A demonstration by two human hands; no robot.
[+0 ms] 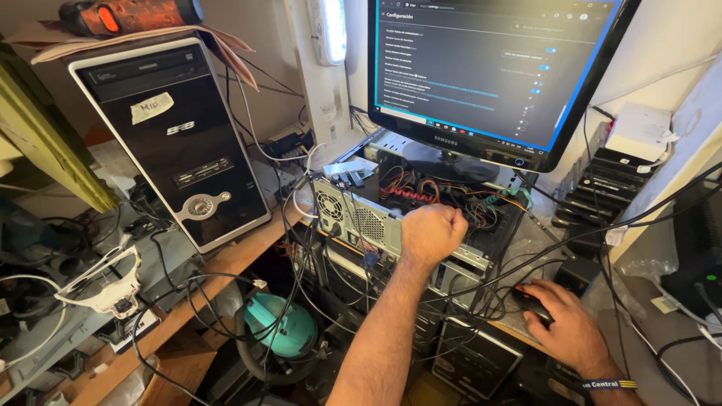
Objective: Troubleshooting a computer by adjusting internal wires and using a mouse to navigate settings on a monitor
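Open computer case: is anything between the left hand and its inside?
The left hand, closed in a fist, hangs just above the open computer case, by its rear panel. Nothing visible lies between them; loose black cables run below and beside the forearm. The right hand rests on the mouse.

Monitor (pixel 489 68) atop open computer case (pixel 421 218); tower (pixel 177 143) to its left; mouse (pixel 530 301) at right

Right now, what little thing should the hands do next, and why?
Probably nudge the mouse under the right hand to move along the settings page on the monitor. That hand already rests on the mouse, and the page is open. The left hand is a closed fist over the open computer case; whether it holds anything cannot be told.
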